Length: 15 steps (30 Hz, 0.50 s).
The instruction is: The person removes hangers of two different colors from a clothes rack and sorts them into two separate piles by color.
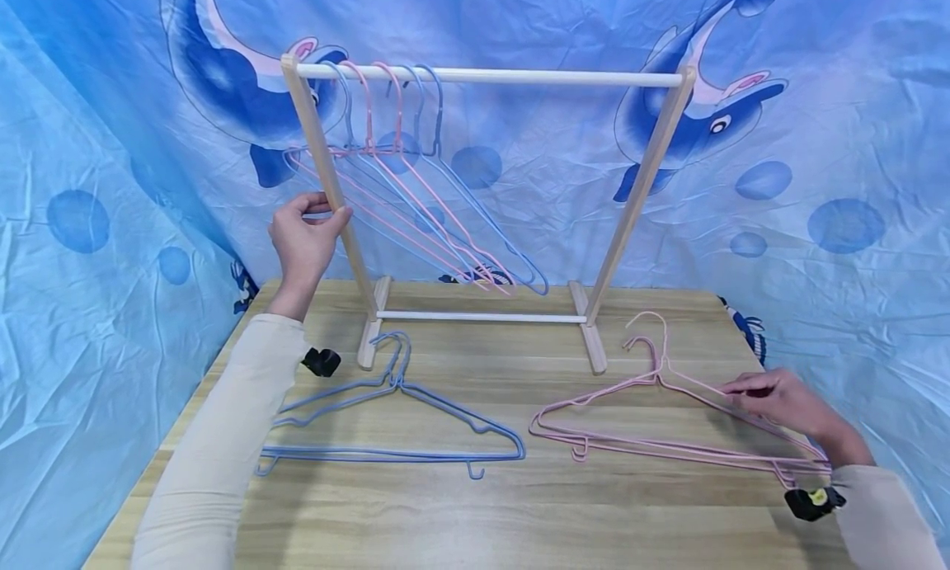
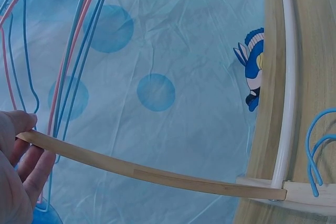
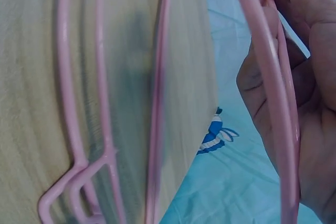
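My left hand (image 1: 304, 236) pinches the left wooden post (image 1: 312, 133) of a clothes rack between thumb and fingers. The left wrist view shows that post (image 2: 131, 171) running away from the fingers to the rack's foot. On the right, my right hand (image 1: 790, 401) pinches the sloping shoulder of a pink hanger (image 1: 665, 343). A second pink hanger (image 1: 586, 397) overlaps it on the table, its hook pointing left. In the right wrist view, the pinched pink hanger (image 3: 273, 82) passes in front of the palm, close to the camera.
Several pink and blue hangers (image 1: 440, 112) hang toward the left end of the white top rail (image 1: 549, 77). Two blue hangers (image 1: 460, 412) lie overlapped on the wooden table (image 1: 416, 520). A white lower bar (image 1: 482, 317) joins the rack's feet. Blue patterned cloth (image 1: 512, 223) stands behind.
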Each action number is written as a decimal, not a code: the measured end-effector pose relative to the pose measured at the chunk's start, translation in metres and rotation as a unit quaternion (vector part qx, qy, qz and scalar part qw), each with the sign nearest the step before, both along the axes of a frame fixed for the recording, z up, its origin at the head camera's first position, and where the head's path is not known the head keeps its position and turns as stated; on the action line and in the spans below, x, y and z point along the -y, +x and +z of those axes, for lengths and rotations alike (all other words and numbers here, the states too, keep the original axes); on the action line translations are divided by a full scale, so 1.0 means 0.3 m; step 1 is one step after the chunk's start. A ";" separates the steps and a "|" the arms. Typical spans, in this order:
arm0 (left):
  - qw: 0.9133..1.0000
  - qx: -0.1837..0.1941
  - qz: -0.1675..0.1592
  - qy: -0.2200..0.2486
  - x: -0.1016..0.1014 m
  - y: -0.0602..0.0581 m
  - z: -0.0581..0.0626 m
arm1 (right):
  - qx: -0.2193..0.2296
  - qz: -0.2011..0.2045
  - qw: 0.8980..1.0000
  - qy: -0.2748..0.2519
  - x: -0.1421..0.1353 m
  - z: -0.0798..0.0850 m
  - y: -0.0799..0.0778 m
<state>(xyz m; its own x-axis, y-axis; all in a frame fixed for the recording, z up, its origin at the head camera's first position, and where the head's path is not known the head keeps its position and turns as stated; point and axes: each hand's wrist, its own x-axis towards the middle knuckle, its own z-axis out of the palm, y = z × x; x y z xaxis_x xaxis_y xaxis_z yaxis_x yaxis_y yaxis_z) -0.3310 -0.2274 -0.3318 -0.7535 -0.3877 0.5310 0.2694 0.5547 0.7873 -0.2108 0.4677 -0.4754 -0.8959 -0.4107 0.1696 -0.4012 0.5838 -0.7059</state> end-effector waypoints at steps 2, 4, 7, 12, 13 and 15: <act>1.000 0.000 0.000 0.000 0.000 0.000 0.000 | 0.012 -0.013 1.000 0.006 -0.002 -0.013 -0.004; 1.000 -0.001 0.000 -0.001 0.000 -0.001 0.000 | 0.014 -0.023 1.000 0.015 -0.002 -0.024 -0.007; 1.000 -0.003 0.000 0.000 -0.001 -0.001 0.000 | 0.015 -0.034 0.999 0.022 -0.001 -0.037 -0.012; 1.000 -0.005 0.001 -0.002 -0.002 -0.001 0.000 | 0.003 -0.028 0.999 0.026 0.001 -0.059 -0.018; 1.000 -0.005 0.001 -0.002 -0.002 -0.001 0.000 | 0.002 -0.026 0.999 0.025 0.001 -0.064 -0.019; 1.000 -0.006 0.000 -0.001 -0.003 -0.001 -0.001 | 0.004 -0.028 0.999 0.022 0.002 -0.073 -0.019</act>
<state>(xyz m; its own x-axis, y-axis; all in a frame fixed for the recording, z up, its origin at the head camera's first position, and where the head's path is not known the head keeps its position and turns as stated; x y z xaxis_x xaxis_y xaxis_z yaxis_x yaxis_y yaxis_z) -0.3313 -0.2264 -0.3320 -0.7476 -0.3865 0.5402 0.2780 0.5565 0.7830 -0.2165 0.4670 -0.4973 -0.9189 -0.3666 0.1458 -0.3618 0.6359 -0.6817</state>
